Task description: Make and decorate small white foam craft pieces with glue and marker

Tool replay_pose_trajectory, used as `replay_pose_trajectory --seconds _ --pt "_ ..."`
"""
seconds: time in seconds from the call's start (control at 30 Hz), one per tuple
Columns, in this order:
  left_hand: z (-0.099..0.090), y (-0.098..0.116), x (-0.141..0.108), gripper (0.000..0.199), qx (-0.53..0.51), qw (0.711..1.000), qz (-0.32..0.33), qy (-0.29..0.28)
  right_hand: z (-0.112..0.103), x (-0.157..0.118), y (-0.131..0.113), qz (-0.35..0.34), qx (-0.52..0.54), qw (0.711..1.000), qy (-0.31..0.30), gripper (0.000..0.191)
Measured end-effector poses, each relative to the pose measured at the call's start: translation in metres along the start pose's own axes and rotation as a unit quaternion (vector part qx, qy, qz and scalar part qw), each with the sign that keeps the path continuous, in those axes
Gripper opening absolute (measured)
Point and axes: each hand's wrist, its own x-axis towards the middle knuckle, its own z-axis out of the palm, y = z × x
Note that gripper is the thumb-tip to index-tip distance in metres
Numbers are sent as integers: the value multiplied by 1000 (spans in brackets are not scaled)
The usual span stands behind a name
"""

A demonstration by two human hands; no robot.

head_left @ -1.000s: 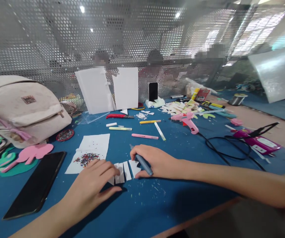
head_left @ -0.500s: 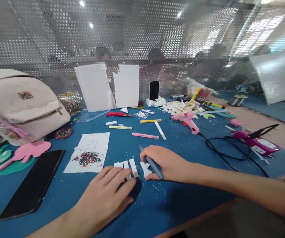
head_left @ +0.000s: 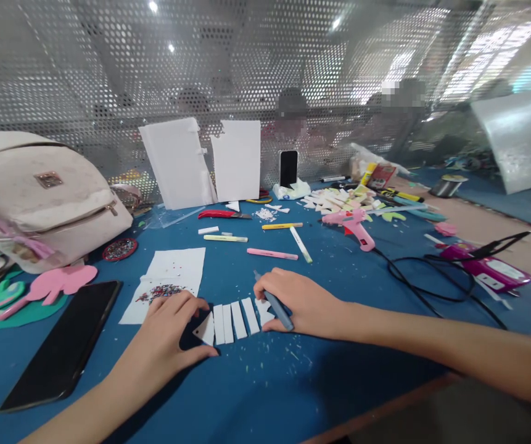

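A row of white foam strips [head_left: 228, 323] lies on the blue table, ending at the left in a pointed piece [head_left: 205, 330] with a small dark dot. My left hand [head_left: 172, 327] is around that pointed piece, thumb and fingers apart, fingertips beside the sheet of beads. In my right hand [head_left: 288, 302] is a grey-blue pen-like tool [head_left: 279, 311], and the fingers also touch a notched white piece [head_left: 264, 311] at the row's right end. Colourful beads [head_left: 163, 292] lie on a white paper sheet [head_left: 179, 262].
Pastel markers [head_left: 272, 253], a red-handled knife [head_left: 221, 214] and a pink glue gun [head_left: 353, 225] with a black cord lie beyond the hands. At left are a black tablet [head_left: 64, 345] and a pale backpack [head_left: 43, 197]. A phone [head_left: 288, 168] stands at the back.
My left hand has moved left off the strips and spread, uncovering the row and the pointed piece. My right hand has shifted slightly left with the tool and the notched piece, closer to the strips.
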Motion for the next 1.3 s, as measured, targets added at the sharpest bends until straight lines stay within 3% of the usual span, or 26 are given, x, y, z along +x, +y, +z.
replay_pose_trajectory --seconds 0.17,0.57,1.07,1.3 --pt "-3 0 10 40 -3 1000 7 -10 0 8 -3 -25 -28 999 -4 47" --pt "-5 3 20 44 29 1000 7 -10 -3 15 -2 -34 -64 997 7 47" --pt "-13 -20 53 33 134 991 3 -17 -9 53 17 -27 -80 996 27 42" --pt "-11 -19 52 36 129 992 11 1 -12 51 25 -15 -71 997 36 41"
